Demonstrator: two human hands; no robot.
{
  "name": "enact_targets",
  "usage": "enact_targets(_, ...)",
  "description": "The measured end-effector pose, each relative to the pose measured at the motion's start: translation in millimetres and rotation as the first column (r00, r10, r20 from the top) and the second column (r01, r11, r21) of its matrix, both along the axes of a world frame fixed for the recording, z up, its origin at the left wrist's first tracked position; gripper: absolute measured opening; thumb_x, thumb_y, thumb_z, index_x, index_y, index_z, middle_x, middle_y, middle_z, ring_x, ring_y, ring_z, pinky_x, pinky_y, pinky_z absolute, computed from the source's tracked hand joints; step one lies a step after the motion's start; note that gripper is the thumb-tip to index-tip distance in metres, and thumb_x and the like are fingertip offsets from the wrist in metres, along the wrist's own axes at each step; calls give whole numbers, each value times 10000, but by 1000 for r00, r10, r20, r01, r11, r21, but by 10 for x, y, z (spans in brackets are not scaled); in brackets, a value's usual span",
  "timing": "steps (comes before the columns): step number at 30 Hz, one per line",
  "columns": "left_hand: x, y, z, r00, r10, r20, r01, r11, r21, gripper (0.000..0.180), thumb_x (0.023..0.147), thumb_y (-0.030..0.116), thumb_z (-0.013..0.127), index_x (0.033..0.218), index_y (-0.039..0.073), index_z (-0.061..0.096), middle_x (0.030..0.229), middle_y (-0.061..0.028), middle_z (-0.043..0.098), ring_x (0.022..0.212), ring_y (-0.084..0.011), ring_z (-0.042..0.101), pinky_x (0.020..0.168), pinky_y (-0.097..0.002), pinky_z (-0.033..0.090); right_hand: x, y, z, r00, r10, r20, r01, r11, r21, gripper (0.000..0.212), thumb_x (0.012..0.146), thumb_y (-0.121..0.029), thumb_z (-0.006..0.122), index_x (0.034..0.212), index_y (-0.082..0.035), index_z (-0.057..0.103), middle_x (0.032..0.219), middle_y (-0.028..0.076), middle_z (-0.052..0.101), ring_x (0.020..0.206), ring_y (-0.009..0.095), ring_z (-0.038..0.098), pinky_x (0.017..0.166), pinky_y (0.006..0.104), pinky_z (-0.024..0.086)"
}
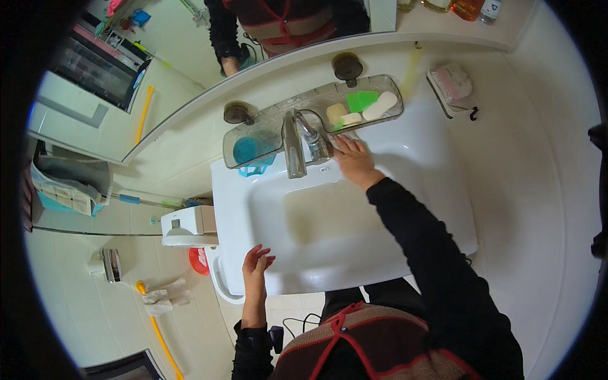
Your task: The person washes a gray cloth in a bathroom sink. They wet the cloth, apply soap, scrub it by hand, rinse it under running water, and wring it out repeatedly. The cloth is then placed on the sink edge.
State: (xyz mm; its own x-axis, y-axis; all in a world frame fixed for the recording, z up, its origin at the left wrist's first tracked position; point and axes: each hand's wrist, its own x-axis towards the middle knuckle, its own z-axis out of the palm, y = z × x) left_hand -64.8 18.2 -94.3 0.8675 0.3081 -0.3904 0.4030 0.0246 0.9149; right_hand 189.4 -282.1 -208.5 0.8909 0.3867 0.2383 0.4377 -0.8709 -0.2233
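My right hand (356,161) lies palm down on the back ledge of the white washbasin (437,190), just right of the chrome faucet (294,149). Its fingers are stretched out and reach toward the front edge of the clear grey shelf tray (304,101). Over the basin's front left rim hovers my left hand (256,265), fingers loosely bent and apart, with nothing in them. Cloudy, yellowish water (329,212) stands in the bowl. Soap bars (337,114) and a green piece (362,100) sit at the tray's right end; a blue cup (246,150) stands at its left.
A large mirror (190,57) hangs above the basin. Bottles (467,9) stand on the ledge at upper right, and a wall holder (453,88) carries a pinkish item. To the left are a white tissue box (183,225), a red bag (198,260) and a yellow grab bar (166,345).
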Motion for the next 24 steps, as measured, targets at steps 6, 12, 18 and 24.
enact_targets(6, 228, -278, -31, 983, -179, -43, 176, 982, -66, 370, 885, 78, 510, 1243, -5, 472, 1119, -154, 587, 959, -225, 604, 880, -331, 467, 47, -1500, 233, 996, -7, 87, 7, 1000, -1, 456, 788, -51, 536, 1205, -225, 593, 1271, 78, 527, 1103, 277, 494, 919, 398, 398)
enact_targets(12, 560, -513, -286, 970, -197, -143, 140, 932, -334, 370, 907, 165, 516, 1248, 26, 484, 1176, -132, 570, 1093, -214, 543, 944, -322, 419, -139, -1594, 366, 963, -247, 109, 249, 969, -1, 251, 761, -100, 616, 1008, -126, 652, 1179, 111, 545, 1046, 298, 518, 877, 446, 412)
enact_targets(18, 898, -773, -658, 966, -114, -232, -38, 824, -565, 446, 879, 260, 557, 1273, 67, 473, 1275, -88, 495, 1203, -236, 431, 1019, -389, 303, -624, -755, -1041, 837, -358, -413, 477, 848, 231, 252, 874, -253, 561, 983, -36, 627, 979, 168, 621, 897, 364, 586, 803, 433, 470)
enact_targets(24, 915, -751, -1120, 821, 78, -565, -445, 707, -549, 475, 866, 305, 543, 1282, 88, 463, 1337, -126, 413, 1270, -288, 332, 1061, -508, 207, -1107, 194, -1162, 660, 421, -622, 320, 591, 741, 274, 917, -315, 486, 807, -90, 597, 720, 55, 580, 604, 163, 548, 550, 317, 471)
